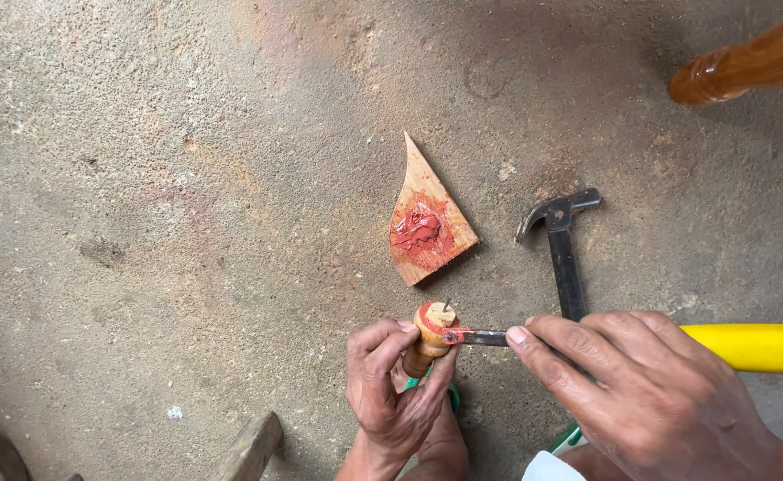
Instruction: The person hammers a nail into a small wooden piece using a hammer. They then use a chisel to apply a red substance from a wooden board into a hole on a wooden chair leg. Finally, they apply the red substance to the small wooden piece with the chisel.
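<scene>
Rounded wooden knob [433, 326], turned and light brown with a thin nail standing from its flat top, sits in the grip of the left hand [393, 383], whose fingers wrap closed round its lower stem just below the head. The right hand [650, 392] pinches a narrow flat metal blade [476, 337] between thumb and fingers, its red-smeared tip touching the knob's side just above the left thumb.

To do this well, I judge the left grip should stay low on the stem, so the filled spot is not covered. The blade wants a shallow angle, pressing the red putty in, then drawing off thin. More putty lies beyond the knob on the curved, pointed wooden offcut [427, 223] on the concrete floor [187, 178]. A black steel claw hammer [562, 240] rests just past the right fingers; a yellow round bar [757, 347] runs beneath the wrist.
</scene>
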